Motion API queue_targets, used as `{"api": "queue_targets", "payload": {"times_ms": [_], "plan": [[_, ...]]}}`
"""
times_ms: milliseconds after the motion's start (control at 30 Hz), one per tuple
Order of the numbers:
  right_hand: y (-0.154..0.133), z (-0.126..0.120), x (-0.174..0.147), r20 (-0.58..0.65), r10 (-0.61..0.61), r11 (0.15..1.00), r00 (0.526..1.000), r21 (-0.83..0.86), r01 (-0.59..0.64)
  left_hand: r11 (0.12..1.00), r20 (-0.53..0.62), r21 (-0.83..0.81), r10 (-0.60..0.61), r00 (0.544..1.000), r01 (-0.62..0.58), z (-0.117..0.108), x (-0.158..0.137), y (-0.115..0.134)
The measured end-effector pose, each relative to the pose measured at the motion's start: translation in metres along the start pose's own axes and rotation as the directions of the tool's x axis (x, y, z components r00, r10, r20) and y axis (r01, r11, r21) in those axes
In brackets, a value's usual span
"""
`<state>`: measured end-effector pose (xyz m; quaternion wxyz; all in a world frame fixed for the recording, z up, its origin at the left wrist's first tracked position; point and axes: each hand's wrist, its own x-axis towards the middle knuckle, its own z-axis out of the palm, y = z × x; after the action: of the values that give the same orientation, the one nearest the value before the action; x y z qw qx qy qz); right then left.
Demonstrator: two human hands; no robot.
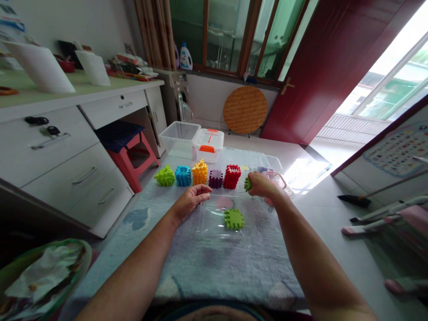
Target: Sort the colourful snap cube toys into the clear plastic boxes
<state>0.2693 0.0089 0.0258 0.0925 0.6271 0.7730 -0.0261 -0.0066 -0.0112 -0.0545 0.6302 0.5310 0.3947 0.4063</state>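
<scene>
My right hand (262,185) is closed around green interlocking plastic pieces (248,184), held at the right end of a row of coloured stacks. My left hand (192,199) rests at the far left rim of a clear plastic tray (209,223), its fingers stretched along the edge. One flat green interlocking piece (234,219) lies in the tray. Behind it stand stacks of toothed pieces: light green (165,176), blue (183,176), yellow (199,172), purple (216,179) and red (232,177).
A clear open bin (179,136) and a lidded box with orange latches (207,145) stand at the back of the cloth-covered table (200,272). A transparent container (279,183) sits beyond my right hand. A pink stool (133,156) and a waste basket (85,258) are to the left.
</scene>
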Motion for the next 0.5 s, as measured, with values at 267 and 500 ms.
{"api": "queue_targets", "payload": {"times_ms": [267, 500], "plan": [[-0.053, -0.05, -0.069, -0.134, -0.334, 0.884, 0.933, 0.298, 0.359, 1.0, 0.011, -0.001, 0.003, 1.0, -0.003, 0.003, 0.0, -0.002], [-0.122, -0.009, -0.049, 0.015, -0.484, 0.855, 0.875, 0.221, 0.47, 0.997, 0.034, -0.081, 0.001, 0.999, 0.002, 0.003, 0.001, -0.008]]}}
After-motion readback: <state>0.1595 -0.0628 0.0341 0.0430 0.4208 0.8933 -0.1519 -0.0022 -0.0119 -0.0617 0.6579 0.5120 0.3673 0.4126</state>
